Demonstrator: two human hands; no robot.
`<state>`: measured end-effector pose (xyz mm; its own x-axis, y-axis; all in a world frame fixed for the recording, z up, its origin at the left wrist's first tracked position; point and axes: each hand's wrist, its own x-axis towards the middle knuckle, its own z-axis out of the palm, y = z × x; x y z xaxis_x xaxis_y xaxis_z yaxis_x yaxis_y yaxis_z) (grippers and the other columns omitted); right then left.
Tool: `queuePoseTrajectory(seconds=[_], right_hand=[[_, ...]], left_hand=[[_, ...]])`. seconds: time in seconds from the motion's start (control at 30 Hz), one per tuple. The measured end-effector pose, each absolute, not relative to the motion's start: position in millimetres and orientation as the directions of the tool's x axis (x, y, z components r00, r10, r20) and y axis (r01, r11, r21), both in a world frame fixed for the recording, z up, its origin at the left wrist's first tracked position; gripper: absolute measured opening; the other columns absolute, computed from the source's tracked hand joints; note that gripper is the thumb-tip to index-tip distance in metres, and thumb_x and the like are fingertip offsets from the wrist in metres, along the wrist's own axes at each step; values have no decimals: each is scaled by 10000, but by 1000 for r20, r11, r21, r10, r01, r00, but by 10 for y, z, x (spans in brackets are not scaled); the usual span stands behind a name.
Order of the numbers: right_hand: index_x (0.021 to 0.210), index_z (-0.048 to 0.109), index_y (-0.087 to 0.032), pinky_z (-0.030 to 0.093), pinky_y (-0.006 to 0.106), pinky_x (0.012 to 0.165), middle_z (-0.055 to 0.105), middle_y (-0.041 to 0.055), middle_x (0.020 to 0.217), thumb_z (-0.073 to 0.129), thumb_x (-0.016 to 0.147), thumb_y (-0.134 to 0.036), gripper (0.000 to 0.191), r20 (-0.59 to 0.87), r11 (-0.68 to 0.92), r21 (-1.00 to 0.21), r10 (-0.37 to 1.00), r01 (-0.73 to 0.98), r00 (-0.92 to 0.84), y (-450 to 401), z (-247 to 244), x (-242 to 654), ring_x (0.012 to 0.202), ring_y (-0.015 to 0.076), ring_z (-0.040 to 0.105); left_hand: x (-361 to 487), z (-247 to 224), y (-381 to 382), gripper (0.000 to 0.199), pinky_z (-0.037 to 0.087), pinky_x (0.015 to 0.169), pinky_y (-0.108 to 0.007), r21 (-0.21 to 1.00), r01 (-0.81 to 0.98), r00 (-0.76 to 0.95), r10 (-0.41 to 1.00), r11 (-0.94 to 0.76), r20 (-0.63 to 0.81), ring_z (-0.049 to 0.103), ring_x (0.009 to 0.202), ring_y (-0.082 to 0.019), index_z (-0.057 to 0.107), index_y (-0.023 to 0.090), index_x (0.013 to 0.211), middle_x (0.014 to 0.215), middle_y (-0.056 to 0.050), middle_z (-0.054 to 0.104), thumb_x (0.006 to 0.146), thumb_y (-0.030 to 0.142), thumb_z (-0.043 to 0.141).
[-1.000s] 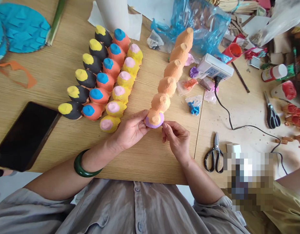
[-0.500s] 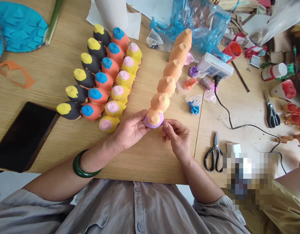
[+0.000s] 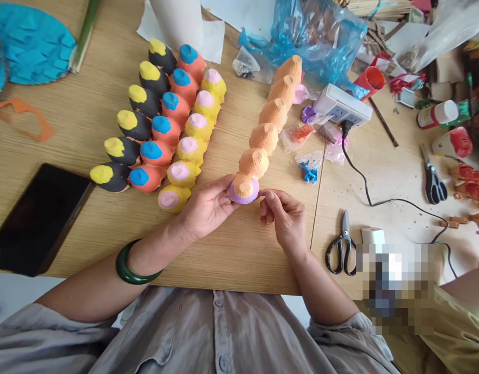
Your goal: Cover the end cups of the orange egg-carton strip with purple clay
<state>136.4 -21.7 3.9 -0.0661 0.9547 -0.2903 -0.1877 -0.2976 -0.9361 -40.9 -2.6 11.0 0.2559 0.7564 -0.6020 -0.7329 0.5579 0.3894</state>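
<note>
An orange egg-carton strip [image 3: 264, 138], a row of bumpy cups, slants away from me above the table. My left hand [image 3: 210, 208] grips its near end, thumb on the side and fingers beneath. Purple modelling clay [image 3: 243, 200] wraps the lower part of the nearest cup; the cup's top shows orange. A thin tail of this clay runs right to my right hand [image 3: 286, 215], which pinches it between thumb and curled fingers. To the left lie similar rows: black cups with yellow tips [image 3: 134, 122], coral with blue [image 3: 167, 130], yellow with pink [image 3: 196, 137].
A phone [image 3: 39, 218] lies at the left. Small bags of clay [image 3: 309, 169], a power strip [image 3: 343, 106] with a black cord, and scissors [image 3: 343, 244] are at the right. A blue plastic bag [image 3: 313, 41] sits behind. A co-worker's arm [image 3: 469, 283] shows at right.
The strip has tilted slightly, its far end coming lower and left. My right hand has drawn a little to the right, and the purple clay tail between it and the cup shows longer.
</note>
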Motion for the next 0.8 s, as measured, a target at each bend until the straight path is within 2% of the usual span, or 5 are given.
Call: queuePoseTrajectory(seconds=[0.2,0.47,0.57,0.7,0.8], right_hand=[[947,814,-215,461,214,400,614,-61,612,838,860,-615,409,-351,-362,-906,932,-221,-85,-204,45,1368,433,61,447],[870,779,-211,467,215,392,607,-60,604,859,832,-631,429,-374,-383,-892,924,-239,-84,-192,44,1391,429,58,402],[902,769,-209,488,219,408,613,-52,632,794,879,-673,465,-378,-394,-881,919,-262,-109,-183,45,1403,447,67,428],[1054,754,-197,481,224,385,663,-32,711,737,913,-695,517,-413,-470,-804,882,-363,-228,-143,68,1437,473,83,461],[1130,726,-189,472,217,368,690,-19,765,736,909,-700,557,-431,-523,-755,850,-396,-302,-119,82,1471,499,89,478]], left_hand=[[-391,189,7,408,525,1180,-470,359,-746,235,726,561,-646,770,999,-211,774,108,869,899,-77,809,1118,164,456],[-385,254,13,427,563,1148,-390,341,-764,210,711,547,-671,740,885,-137,731,132,801,872,-34,805,1127,144,456],[-384,271,21,414,586,1086,-356,347,-756,190,693,555,-696,730,870,-133,727,140,804,848,-23,794,1126,148,467],[-388,291,38,424,590,881,-274,346,-743,183,671,574,-719,728,868,-130,728,147,812,864,-24,799,1135,155,455],[-398,289,46,423,577,843,-277,334,-751,178,661,570,-729,736,886,-142,729,139,819,876,-37,805,1137,154,450]])
